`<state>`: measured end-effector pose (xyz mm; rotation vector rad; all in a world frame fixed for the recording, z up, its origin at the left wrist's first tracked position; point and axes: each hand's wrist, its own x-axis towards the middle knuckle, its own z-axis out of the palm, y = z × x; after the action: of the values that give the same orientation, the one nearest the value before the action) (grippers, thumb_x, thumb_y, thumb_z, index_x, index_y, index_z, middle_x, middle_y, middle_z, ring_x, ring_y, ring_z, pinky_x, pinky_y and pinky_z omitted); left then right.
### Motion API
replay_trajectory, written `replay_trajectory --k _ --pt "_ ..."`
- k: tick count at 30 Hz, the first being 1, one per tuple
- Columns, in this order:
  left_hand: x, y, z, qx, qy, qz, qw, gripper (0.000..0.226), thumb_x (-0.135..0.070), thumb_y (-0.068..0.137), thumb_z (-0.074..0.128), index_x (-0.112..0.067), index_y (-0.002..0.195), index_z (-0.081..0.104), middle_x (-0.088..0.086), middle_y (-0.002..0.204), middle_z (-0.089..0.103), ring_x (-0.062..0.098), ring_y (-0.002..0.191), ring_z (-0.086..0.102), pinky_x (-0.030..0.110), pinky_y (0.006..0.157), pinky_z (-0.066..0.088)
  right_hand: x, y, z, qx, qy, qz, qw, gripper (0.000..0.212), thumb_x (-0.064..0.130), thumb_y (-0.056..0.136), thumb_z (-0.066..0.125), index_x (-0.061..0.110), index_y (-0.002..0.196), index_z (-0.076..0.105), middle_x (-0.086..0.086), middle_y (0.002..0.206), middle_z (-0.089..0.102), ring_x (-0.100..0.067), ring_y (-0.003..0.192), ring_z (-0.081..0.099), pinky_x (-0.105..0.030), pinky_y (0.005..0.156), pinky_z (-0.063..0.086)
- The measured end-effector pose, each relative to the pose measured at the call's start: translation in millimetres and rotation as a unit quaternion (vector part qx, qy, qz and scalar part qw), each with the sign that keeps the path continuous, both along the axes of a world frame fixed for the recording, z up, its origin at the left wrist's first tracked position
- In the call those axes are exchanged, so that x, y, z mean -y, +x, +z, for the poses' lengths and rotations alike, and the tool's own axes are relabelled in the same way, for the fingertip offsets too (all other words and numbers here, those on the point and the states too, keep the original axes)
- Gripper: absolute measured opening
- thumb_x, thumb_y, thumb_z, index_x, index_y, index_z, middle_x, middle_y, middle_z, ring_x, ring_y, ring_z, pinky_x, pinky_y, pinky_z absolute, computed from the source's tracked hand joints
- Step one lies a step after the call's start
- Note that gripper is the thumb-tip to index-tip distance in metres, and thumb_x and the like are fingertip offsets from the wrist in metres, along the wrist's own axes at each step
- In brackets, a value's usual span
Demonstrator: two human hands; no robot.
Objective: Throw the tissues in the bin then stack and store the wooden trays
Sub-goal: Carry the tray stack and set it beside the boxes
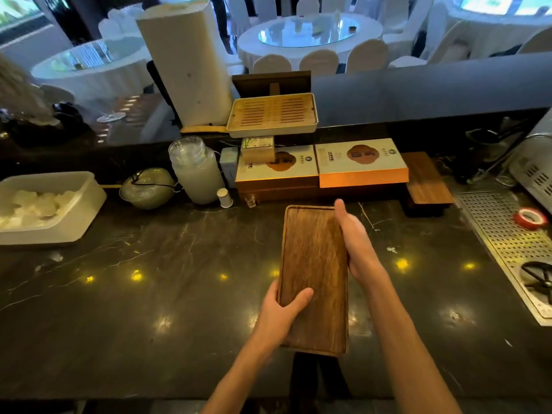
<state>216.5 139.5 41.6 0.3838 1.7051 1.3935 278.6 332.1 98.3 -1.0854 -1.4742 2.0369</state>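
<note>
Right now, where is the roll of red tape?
In the head view, the roll of red tape lies at the far right on the perforated metal drain tray, well right of the long wooden tray held in both hands.

Wooden tray (313, 264) above the counter (149, 279), boxes (322, 168) behind, tub (71, 204) far left

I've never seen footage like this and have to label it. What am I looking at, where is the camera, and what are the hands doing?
There is no machine here: a person wears a camera on the head, looking down at their own arms. The left hand and right hand grip a long wooden tray by its edges above a dark marble counter. Behind it lie two flat gift boxes, a slatted tea tray, a white tub and a red tape roll.
</note>
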Motion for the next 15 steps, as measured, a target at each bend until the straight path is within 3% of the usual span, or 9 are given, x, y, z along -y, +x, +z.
replay_trajectory --k 5,8,12,15 --pt "-1.0 22.6 6.9 -0.017 -0.024 0.025 0.999 0.090 -0.068 0.055 0.080 -0.030 0.131 0.049 -0.010 0.118 0.067 0.007 0.104 0.068 0.034 0.090 0.058 11.2 11.0 -1.8 0.052 0.044 -0.001 0.998 0.074 0.059 0.084 0.060 0.018 0.141 0.037 -0.006 0.128 0.057 -0.022 0.112 0.059 -0.046 0.096 0.052" --pt "4.7 31.9 11.9 -0.019 -0.012 0.038 0.999 0.088 -0.064 0.058 0.080 -0.026 0.131 0.049 -0.009 0.118 0.067 0.007 0.103 0.068 0.027 0.083 0.059 57.9 44.7 -22.1 0.060 0.016 0.007 0.998 0.078 0.061 0.081 0.060 0.022 0.144 0.034 -0.004 0.131 0.057 -0.021 0.113 0.061 -0.047 0.095 0.053" --pt "19.9 46.6 14.5 -0.039 -0.014 0.064 0.997 0.080 -0.058 0.065 0.079 -0.020 0.130 0.052 -0.006 0.115 0.067 0.009 0.101 0.067 0.023 0.077 0.058 131.3 98.0 -48.7 0.062 -0.025 0.000 0.998 0.054 0.056 0.083 0.060 0.027 0.127 0.047 0.008 0.111 0.064 -0.005 0.096 0.065 -0.017 0.064 0.056" --pt "36.7 69.8 9.5 -0.041 -0.025 0.068 0.997 0.075 -0.057 0.067 0.078 -0.021 0.128 0.052 -0.007 0.113 0.066 0.007 0.098 0.067 0.018 0.071 0.056 164.4 132.9 -58.2 0.079 -0.053 -0.013 0.995 0.039 0.056 0.084 0.059 0.033 0.115 0.051 0.012 0.104 0.067 0.000 0.091 0.065 -0.010 0.057 0.051"
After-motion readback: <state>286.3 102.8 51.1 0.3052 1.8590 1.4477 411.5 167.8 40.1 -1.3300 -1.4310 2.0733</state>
